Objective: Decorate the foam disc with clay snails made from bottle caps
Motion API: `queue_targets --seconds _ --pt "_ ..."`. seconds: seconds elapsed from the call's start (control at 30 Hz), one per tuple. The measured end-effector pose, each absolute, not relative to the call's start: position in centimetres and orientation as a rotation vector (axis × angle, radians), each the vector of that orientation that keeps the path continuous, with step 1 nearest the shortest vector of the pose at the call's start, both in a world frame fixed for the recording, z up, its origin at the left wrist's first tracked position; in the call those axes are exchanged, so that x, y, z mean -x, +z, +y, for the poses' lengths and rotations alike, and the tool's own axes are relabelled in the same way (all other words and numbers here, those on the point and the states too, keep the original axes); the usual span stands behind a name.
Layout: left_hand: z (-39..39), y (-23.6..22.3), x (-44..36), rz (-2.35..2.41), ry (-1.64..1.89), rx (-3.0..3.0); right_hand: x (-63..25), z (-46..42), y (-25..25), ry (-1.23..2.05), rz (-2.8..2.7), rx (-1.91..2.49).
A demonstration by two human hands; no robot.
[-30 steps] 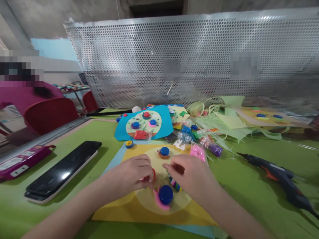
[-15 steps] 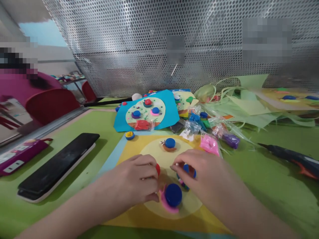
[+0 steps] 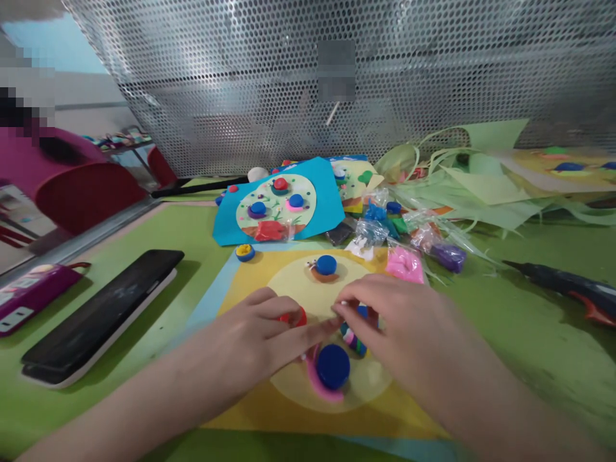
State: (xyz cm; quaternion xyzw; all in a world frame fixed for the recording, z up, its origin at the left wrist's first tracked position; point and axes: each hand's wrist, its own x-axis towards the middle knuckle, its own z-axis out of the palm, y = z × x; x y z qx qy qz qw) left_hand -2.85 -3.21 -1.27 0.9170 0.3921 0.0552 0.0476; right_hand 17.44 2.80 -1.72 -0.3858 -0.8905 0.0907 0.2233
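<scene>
Glossy blue cap (image 3: 333,367) and soft pink clay curl (image 3: 318,385) lie together on a smooth, round paper disc (image 3: 293,276), below the right hand (image 3: 409,324), whose fingertips pinch a tiny white bit (image 3: 343,303). Left hand (image 3: 245,340), its grip impossible to tell, now stretches one finger towards those fingertips; half a second ago its fingers were bunched.

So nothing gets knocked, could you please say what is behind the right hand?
A blue cap and striped clay show partly behind the right hand; whatever else it covers cannot be seen.
</scene>
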Motion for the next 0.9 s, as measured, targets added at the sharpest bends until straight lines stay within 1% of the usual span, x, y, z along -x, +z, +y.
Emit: queue_targets --seconds 0.2,0.37,0.5,0.67,0.9 --pt "-3.1 -1.5 2.8 1.216 0.147 -2.787 -17.4 2.9 -1.3 0.293 -2.491 1.093" --pt "-3.4 -1.2 3.1 1.203 0.347 -2.845 -17.4 2.9 -1.3 0.253 -2.467 1.089" --pt "-3.6 -0.8 2.9 1.189 0.384 -2.994 -17.6 2.8 -1.3 0.26 -2.465 1.104" --pt "-3.8 -0.9 2.6 1.233 0.287 -3.191 -17.6 2.8 -0.7 0.355 -2.497 1.172" --pt "-4.1 -0.6 2.1 1.23 0.191 -3.241 -17.7 2.8 -0.6 0.381 -2.52 1.2"
